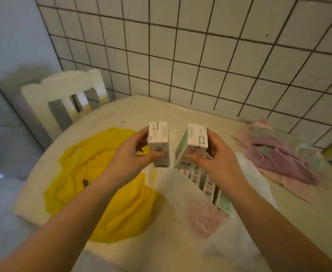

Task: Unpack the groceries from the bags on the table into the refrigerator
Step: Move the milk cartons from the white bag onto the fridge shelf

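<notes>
We hold one carton in each hand, left hand (130, 152) gripping a carton (159, 144), right hand (213, 156) another (192, 146), lifted above the white bag (180, 203) on the desk (141, 110); probably fridge-bound; more cartons (206, 185) wait inside.

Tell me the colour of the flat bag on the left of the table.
Yellow bag with small dark print, seen in the head view.

Two white drink cartons, the left carton (158, 144) upright and the right carton (193, 147) tilted, were held above the table. More cartons (206, 184) lay inside the white bag (182, 209); a flattened yellow bag (110, 193) lay toward the table's left edge.
</notes>
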Motion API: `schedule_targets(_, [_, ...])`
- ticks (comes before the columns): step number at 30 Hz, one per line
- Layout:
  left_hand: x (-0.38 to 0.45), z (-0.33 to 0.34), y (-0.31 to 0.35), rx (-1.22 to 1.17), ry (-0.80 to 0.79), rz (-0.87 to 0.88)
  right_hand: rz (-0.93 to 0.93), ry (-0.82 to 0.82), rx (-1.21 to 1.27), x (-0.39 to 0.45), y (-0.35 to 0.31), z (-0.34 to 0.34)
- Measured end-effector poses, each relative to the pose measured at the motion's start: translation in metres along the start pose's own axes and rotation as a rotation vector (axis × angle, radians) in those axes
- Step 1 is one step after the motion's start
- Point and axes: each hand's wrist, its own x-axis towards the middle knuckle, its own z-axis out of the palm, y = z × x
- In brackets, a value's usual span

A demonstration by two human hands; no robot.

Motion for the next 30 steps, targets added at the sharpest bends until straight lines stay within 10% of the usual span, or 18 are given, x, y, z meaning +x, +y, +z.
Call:
schedule_targets(17, [-0.271,-0.183,-0.021,0.192,0.707,-0.298,-0.220,-0.698,0.122,-0.076,-0.083,0.240])
schedule_targets(30, [-0.373,-0.414,-0.082,0.247,0.855,-0.324,-0.263,-0.823,0.247,-0.106,-0.167,0.504])
